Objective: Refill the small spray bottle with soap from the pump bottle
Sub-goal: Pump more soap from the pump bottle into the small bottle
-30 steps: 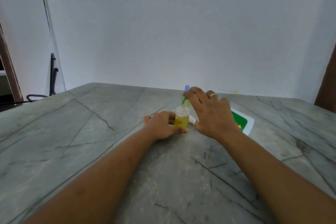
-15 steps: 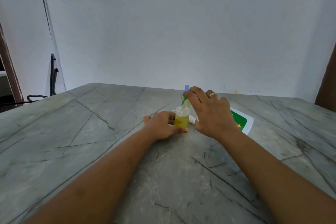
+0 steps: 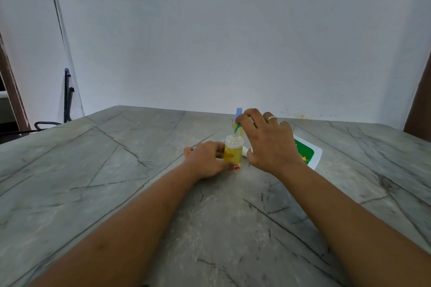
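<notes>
So both hands are working way out near the far edge of the tabletop (image 3: pixel 116 193), a bit right of its middle. The left hand (image 3: pixel 206 159) is wrapping its fingers and thumb around the small spray bottle (image 3: pixel 233 150), which is standing upright on the stone with its neck open. My guess is that the grip is only there to stop such a light bottle tipping or sliding while soap is going in. Yellow liquid is already sitting well over halfway up.

The right hand (image 3: pixel 268 144) is curling its fingers down over the top of the pump bottle (image 3: pixel 307 154), thumb low and fingers bunched close together. Its green spout (image 3: pixel 238 127) is poking out under the index fingertip and pointing right into the small bottle's neck, which is why the two are sitting so tight together. I'm taking the white body with the green label, sticking out past the wrist toward the right edge, to be the pump bottle. It looks to be leaning over, but the hand is hiding most of it.

A small white piece (image 3: pixel 245 152) is lying just beside the spray bottle. It may be the removed spray top, but I can't tell. A blue-capped bottle (image 3: pixel 239 112) is standing right behind the spout.
</notes>
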`<state>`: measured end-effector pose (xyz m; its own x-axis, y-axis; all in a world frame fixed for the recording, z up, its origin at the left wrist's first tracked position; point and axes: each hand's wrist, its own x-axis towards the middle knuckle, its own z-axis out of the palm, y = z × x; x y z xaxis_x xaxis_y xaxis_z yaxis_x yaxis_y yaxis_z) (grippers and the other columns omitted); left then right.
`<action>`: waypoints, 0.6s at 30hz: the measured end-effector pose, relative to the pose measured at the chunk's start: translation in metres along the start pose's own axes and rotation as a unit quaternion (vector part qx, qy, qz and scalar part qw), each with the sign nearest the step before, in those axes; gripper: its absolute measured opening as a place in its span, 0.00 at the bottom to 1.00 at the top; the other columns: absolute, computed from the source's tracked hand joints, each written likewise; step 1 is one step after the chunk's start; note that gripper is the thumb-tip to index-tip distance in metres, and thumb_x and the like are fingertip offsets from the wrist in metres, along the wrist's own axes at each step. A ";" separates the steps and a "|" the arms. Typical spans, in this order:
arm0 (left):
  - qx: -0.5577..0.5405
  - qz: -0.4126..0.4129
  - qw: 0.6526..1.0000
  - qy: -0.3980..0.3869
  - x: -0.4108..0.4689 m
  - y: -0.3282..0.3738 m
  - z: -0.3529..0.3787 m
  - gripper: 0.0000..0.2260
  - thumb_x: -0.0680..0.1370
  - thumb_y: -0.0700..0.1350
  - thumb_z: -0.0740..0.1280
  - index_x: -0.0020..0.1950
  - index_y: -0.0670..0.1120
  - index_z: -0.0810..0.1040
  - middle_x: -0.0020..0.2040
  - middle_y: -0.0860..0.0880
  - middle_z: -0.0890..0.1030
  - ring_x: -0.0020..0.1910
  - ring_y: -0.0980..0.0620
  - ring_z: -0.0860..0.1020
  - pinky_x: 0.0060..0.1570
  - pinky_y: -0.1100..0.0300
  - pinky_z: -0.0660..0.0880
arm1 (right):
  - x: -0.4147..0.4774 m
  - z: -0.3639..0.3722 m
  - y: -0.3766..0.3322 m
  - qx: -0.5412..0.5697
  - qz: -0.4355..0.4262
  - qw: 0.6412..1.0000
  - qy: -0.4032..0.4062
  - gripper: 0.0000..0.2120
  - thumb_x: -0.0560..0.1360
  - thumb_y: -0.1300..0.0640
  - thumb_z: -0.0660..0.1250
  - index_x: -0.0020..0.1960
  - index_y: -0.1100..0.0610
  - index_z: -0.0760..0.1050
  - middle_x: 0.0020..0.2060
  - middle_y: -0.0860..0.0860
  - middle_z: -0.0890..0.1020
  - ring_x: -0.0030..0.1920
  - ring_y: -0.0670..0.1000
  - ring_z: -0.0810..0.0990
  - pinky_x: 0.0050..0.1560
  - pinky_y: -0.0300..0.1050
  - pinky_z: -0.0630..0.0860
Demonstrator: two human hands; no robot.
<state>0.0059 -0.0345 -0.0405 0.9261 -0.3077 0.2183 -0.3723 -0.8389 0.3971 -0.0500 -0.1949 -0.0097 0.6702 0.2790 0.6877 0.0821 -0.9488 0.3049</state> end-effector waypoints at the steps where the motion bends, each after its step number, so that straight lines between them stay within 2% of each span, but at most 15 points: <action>1: 0.000 0.000 1.000 0.000 0.000 0.000 0.000 0.28 0.71 0.66 0.65 0.68 0.57 0.69 0.63 0.55 0.77 0.62 0.52 0.73 0.64 0.47 0.60 | 0.000 0.000 -0.001 -0.001 0.000 1.000 -0.004 0.33 0.61 0.52 0.73 0.61 0.50 0.61 0.59 0.52 0.71 0.51 0.57 0.77 0.39 0.52 0.76; 4: 0.002 -0.002 1.000 0.000 0.001 0.000 0.001 0.29 0.71 0.66 0.64 0.69 0.57 0.68 0.63 0.55 0.77 0.62 0.52 0.73 0.65 0.47 0.60 | 0.000 0.001 -0.001 -0.010 -0.003 1.000 -0.014 0.35 0.62 0.52 0.73 0.64 0.49 0.58 0.63 0.51 0.68 0.54 0.57 0.76 0.41 0.53 0.77; 9: -0.004 0.001 1.000 0.007 0.000 -0.001 0.001 0.28 0.70 0.67 0.65 0.68 0.57 0.70 0.62 0.55 0.78 0.62 0.52 0.73 0.65 0.46 0.60 | -0.003 0.002 0.004 -0.013 -0.014 1.000 -0.005 0.40 0.61 0.51 0.73 0.68 0.49 0.58 0.66 0.49 0.67 0.52 0.57 0.76 0.36 0.50 0.74; 12: 0.001 -0.004 1.000 0.004 0.001 -0.001 0.001 0.29 0.70 0.67 0.65 0.68 0.57 0.69 0.62 0.55 0.77 0.62 0.52 0.73 0.65 0.46 0.60 | -0.002 -0.002 0.008 0.000 -0.025 0.999 -0.040 0.41 0.65 0.49 0.71 0.70 0.46 0.51 0.70 0.47 0.60 0.57 0.56 0.72 0.41 0.50 0.74; 15: 0.000 -0.004 1.000 0.001 0.001 -0.002 0.001 0.29 0.70 0.67 0.64 0.68 0.57 0.69 0.62 0.55 0.77 0.62 0.52 0.73 0.65 0.46 0.60 | -0.001 -0.007 0.011 0.027 -0.030 0.997 -0.069 0.44 0.65 0.49 0.71 0.71 0.43 0.47 0.71 0.45 0.56 0.60 0.57 0.69 0.46 0.50 0.74; 18: -0.001 -0.002 1.000 0.002 0.001 -0.003 0.002 0.28 0.70 0.67 0.64 0.67 0.57 0.69 0.62 0.55 0.77 0.62 0.52 0.73 0.65 0.45 0.60 | -0.002 -0.010 0.013 0.037 -0.044 0.995 -0.079 0.48 0.64 0.50 0.71 0.73 0.43 0.43 0.75 0.43 0.49 0.61 0.56 0.67 0.45 0.47 0.74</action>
<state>0.0077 -0.0334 -0.0428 0.9272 -0.3033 0.2197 -0.3692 -0.8387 0.4003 -0.0572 -0.2064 -0.0006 0.7648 0.3405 0.5470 0.1958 -0.9316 0.3062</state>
